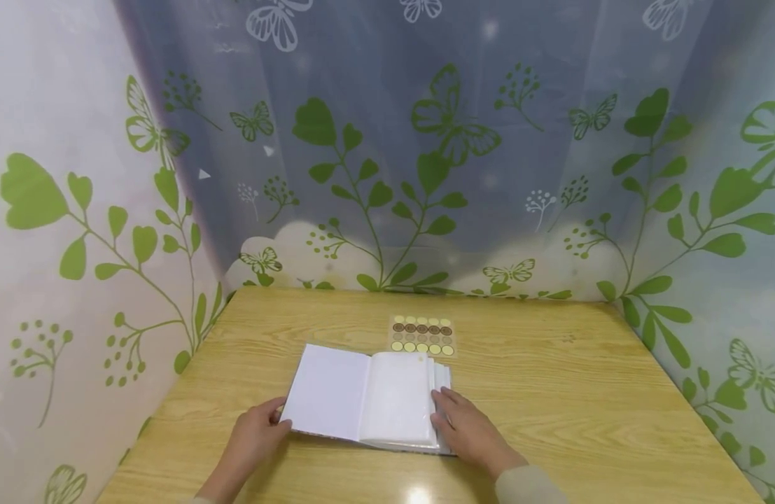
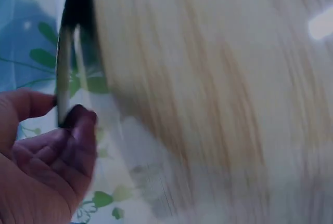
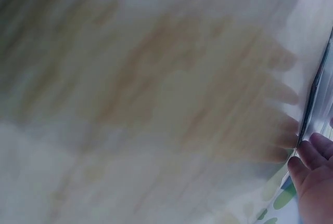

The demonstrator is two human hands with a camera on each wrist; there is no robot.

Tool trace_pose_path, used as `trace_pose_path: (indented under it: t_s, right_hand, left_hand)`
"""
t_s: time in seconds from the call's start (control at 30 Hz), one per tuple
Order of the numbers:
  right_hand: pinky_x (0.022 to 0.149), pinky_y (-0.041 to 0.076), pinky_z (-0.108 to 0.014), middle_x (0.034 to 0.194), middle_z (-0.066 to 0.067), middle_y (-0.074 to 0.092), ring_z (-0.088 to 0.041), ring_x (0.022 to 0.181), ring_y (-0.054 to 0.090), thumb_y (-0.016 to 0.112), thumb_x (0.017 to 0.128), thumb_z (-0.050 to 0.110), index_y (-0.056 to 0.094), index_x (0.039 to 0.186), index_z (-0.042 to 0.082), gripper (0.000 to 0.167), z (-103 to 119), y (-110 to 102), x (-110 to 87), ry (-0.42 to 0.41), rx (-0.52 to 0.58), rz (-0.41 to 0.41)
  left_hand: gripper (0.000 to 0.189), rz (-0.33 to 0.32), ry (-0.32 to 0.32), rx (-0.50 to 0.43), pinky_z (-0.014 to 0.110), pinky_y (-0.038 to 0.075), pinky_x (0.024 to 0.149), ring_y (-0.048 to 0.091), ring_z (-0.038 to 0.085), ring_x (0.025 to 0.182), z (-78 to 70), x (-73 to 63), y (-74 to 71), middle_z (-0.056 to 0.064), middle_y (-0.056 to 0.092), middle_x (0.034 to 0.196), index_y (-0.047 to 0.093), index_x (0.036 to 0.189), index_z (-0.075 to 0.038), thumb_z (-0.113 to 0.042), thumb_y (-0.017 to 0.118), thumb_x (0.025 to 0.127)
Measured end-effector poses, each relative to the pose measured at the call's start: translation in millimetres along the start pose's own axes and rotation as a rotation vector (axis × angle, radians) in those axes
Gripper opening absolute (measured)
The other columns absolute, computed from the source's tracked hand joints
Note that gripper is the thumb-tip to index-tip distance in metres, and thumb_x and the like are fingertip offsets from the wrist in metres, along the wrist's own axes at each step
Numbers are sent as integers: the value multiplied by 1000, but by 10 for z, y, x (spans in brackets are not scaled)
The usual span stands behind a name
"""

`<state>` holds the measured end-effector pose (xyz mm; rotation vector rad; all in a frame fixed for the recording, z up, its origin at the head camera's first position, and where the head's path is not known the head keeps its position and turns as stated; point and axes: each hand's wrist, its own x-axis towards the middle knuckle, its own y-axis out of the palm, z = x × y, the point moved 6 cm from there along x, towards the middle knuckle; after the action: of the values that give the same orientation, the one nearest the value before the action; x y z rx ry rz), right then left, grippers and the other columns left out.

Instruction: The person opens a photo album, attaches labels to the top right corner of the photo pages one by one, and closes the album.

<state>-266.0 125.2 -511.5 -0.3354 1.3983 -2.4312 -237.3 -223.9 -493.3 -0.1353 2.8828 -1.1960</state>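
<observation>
A photo album (image 1: pixel 396 399) with clear-sleeved pages lies opened on the table, its white inner cover (image 1: pixel 327 392) to the left and a thick block of pages to the right. My left hand (image 1: pixel 259 428) pinches the lower left corner of the cover between thumb and fingers. In the left wrist view, that hand (image 2: pixel 49 161) has the thin cover edge between its thumb and fingertips. Along the right edge of the pages, my right hand (image 1: pixel 472 430) rests with fingers extended. Its fingertips show at the album's edge in the right wrist view, with the hand (image 3: pixel 315 177) at the lower right.
A sheet of round stickers (image 1: pixel 423 334) in yellow and brown rows lies just behind the album. The wood-grain table (image 1: pixel 582 392) is enclosed by curtains (image 1: pixel 374 231) printed with green leaves and butterflies at the back and sides. A bright reflection shows near the front edge.
</observation>
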Motion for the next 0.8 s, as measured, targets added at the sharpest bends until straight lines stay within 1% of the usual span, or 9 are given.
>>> trace_pose_path:
  t_s: [0.1,0.17,0.2,0.3,0.33,0.5,0.6,0.7,0.8]
  right_hand:
    - [112,31,-56,148,-23,44,-41,137,39,50,104,28,49,143,-1,48,-4,-3,5,-1,-1,-2]
    - [112,31,-56,148,-23,45,-41,138,39,50,104,27,49,143,-1,48,-9,-4,8,-2,1,-5]
    - [112,31,-56,148,-23,45,-41,138,39,49,104,26,49,143,-1,47,-10,-5,9,-2,1,-6]
    - [112,31,-56,148,-22,44,-40,138,39,49,104,24,49,144,1,46,-16,-7,10,5,5,-5]
    - [112,31,-56,148,-22,44,-41,138,39,49,104,23,49,144,1,45,-15,-10,8,5,9,-6]
    - [112,31,-57,149,-21,44,-41,138,39,49,104,22,49,144,3,45,-23,-14,2,21,14,-2]
    - [112,31,-56,149,-20,44,-40,138,39,49,104,21,49,144,3,44,-26,-14,3,31,13,1]
    - [112,31,-56,149,-20,44,-40,138,39,49,104,18,50,144,3,43,-30,-16,15,41,14,7]
    - [112,31,-56,149,-21,44,-40,138,40,50,103,16,50,143,2,42,-39,-19,28,51,15,15]
  left_hand:
    - [45,45,46,215,43,53,75,60,23,79,12,20,50,6,64,86,62,124,9,-8,73,83]
    - [45,65,77,317,50,52,85,62,30,91,-34,32,89,12,65,97,64,122,7,-12,75,83]
    - [45,70,86,346,53,51,88,62,34,96,-72,36,107,16,65,101,64,122,6,-13,75,83]
    - [44,77,121,377,57,48,92,59,42,107,-234,64,178,23,62,114,64,122,4,-16,75,85]
    - [44,73,138,379,57,48,92,58,43,108,-297,75,206,24,62,115,65,122,4,-17,75,85]
    - [45,58,267,389,54,49,90,60,38,106,-615,149,426,20,63,114,66,120,1,-26,76,85]
    - [54,75,351,395,53,49,92,58,37,109,-808,161,597,19,62,118,64,123,1,-35,77,85]
    - [66,100,434,405,53,48,95,56,38,114,-983,133,772,21,59,123,61,128,2,-45,76,84]
    - [76,110,522,463,51,48,95,54,37,118,-1136,94,950,20,56,127,59,131,1,-54,75,81]
